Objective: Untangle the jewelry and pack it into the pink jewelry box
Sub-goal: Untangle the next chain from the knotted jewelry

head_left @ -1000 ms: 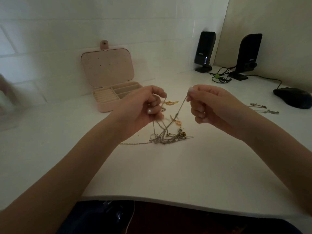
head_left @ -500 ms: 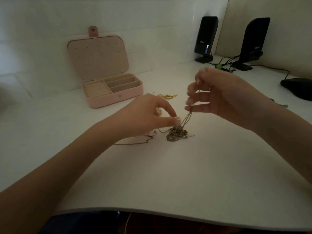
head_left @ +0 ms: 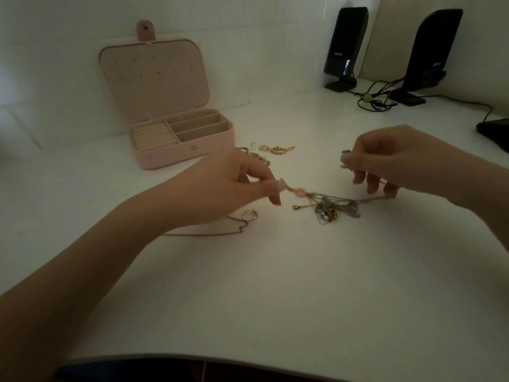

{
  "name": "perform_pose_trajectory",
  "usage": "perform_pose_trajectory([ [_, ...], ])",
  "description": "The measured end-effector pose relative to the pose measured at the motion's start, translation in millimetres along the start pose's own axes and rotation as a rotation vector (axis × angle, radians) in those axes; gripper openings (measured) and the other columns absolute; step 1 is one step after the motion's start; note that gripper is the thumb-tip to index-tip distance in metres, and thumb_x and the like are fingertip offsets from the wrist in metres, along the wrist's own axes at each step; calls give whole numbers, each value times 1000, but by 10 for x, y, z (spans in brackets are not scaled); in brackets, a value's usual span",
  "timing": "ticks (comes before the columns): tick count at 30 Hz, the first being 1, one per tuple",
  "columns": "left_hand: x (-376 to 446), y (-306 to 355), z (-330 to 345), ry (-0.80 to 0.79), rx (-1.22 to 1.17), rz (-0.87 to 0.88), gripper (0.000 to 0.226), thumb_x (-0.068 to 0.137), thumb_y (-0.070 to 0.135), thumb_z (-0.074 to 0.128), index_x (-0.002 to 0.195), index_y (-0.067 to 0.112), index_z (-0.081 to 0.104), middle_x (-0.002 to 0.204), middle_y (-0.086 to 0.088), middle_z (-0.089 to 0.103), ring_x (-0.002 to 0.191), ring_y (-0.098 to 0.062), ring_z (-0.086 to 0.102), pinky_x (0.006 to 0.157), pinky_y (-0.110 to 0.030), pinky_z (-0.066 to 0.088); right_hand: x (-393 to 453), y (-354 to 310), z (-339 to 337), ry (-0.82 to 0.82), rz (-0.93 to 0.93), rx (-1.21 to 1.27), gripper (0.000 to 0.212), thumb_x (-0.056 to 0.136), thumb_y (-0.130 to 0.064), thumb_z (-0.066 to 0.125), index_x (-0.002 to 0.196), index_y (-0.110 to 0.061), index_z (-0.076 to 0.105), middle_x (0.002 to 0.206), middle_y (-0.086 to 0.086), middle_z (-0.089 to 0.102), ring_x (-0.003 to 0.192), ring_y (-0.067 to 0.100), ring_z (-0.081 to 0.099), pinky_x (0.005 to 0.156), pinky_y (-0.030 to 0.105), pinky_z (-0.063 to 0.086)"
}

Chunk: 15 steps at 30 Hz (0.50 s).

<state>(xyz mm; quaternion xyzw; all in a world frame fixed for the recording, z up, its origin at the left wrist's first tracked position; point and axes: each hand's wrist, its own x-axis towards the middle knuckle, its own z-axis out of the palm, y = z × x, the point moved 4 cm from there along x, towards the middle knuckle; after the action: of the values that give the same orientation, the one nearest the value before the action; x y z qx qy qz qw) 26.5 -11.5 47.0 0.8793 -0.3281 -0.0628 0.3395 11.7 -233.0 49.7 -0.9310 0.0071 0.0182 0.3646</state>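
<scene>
A tangle of thin silver and gold chains [head_left: 329,206] lies on the white table between my hands. My left hand [head_left: 234,186] pinches one end of a chain with a pinkish-gold link, just left of the tangle. My right hand [head_left: 391,161] pinches a silver strand at the tangle's right and holds a small silver piece near its fingertips. The pink jewelry box [head_left: 179,139] stands open at the back left, its compartments showing nothing inside. A silver ring [head_left: 249,215] and a loose thin chain [head_left: 203,232] lie below my left hand.
Gold and silver pieces [head_left: 275,149] lie between the box and my left hand. Two black speakers [head_left: 345,48] [head_left: 429,53] with cables [head_left: 374,99] stand at the back right. A dark mouse [head_left: 495,130] sits at the right edge. The table's front edge [head_left: 248,357] runs close to me.
My hands have moved apart and lowered, stretching the chains flat across the table. The tangle has spread sideways. The view shifted a little, showing more pieces near the box.
</scene>
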Motion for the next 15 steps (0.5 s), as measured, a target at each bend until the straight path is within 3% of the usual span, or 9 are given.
perform_pose_trajectory([
  [4,37,-40,-75,139,-83,12,26,94,37,52,82,25,72,43,16,50,39,-2,44,44,-7,29,-1,26,41,73,-51,-362,36,83,-52,58,65,-21,64,57,-6,61,55,7,57,56,25,40],
  [7,53,-22,-44,145,-158,9,24,97,28,50,88,19,71,35,16,39,33,1,39,37,-6,24,-28,-67,39,280,-226,-478,30,74,-62,51,72,-33,55,78,-18,54,74,-1,49,68,28,40],
  [9,60,-7,-17,143,-216,17,23,97,25,50,92,15,71,35,14,37,33,3,40,37,-5,24,-76,-186,114,298,-355,-354,21,74,-58,53,80,-38,55,86,-23,53,81,-4,50,71,22,39],
  [11,66,-5,-5,141,-246,14,23,97,26,51,92,18,71,37,14,37,33,2,40,38,-5,24,-110,-294,285,153,-404,-178,22,75,-53,58,91,-40,64,89,-26,61,88,-8,56,75,16,41],
  [13,61,4,-15,138,-270,13,23,95,30,52,88,23,72,41,13,36,34,-2,34,39,-6,25,-119,-338,450,47,-409,-69,21,78,-43,65,96,-33,71,89,-25,67,88,-8,60,79,12,45],
  [15,62,-10,-44,142,-288,-7,22,95,29,53,84,26,72,44,14,37,36,-3,32,40,-8,27,-114,-353,505,50,-406,39,12,82,-26,71,93,-22,74,86,-14,73,83,-4,66,79,12,49],
])
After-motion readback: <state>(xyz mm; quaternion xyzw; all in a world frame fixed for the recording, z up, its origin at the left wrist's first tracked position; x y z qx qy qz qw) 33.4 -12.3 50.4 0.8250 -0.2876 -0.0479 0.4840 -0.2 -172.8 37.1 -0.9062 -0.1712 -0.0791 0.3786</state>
